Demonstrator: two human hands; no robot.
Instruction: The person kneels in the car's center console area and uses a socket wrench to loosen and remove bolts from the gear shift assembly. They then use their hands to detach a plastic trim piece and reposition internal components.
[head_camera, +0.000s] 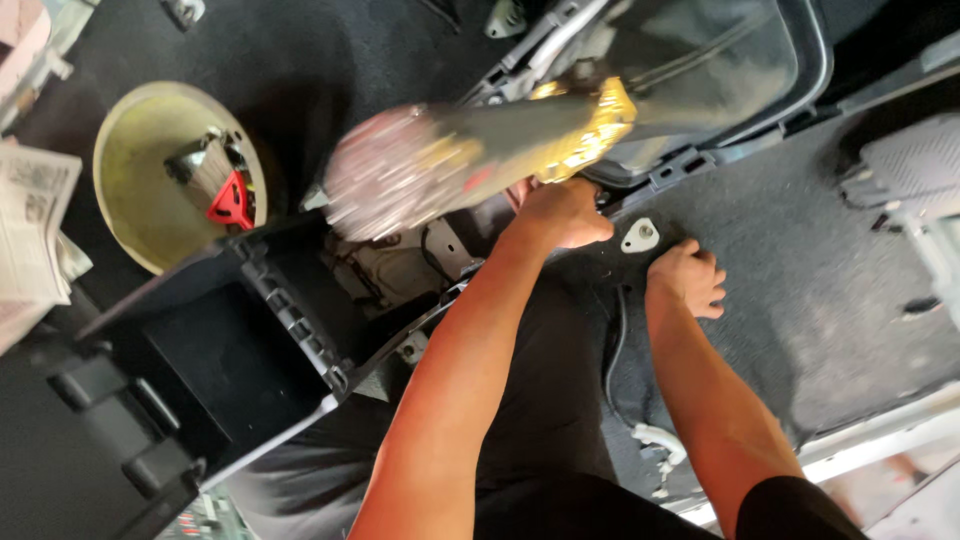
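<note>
- Near the middle of the view, the left hand (562, 212) is curled closed around the grip of a yellow power tool (480, 155); the tool lies nearly level, its body reaching leftward, and it is blurred.
- At the tool's far end sits a round, pale disc head (385, 172), also blurred, hovering above the opened middle of the car floor.
- Just right of that hand, the right hand (688, 277) rests on the dark floor carpet (800, 280) with fingers bent and loosely spread, holding nothing that can be seen.
- Between the two hands lies a small white bracket (640, 235) with a hole, flat on the carpet.
- Below the disc head, a black plastic console box (215, 360) stands open, its hollow facing the camera, with bare metal and wiring showing just beside it.
- Farther left, a yellowish round bowl (150, 200) holds a brush and a red triangular piece (232, 203).
- At the left edge lie folded newspapers (30, 230).
- Above the tool, a dark moulded tray (740, 70) with a raised rim rests well apart from the bowl.
</note>
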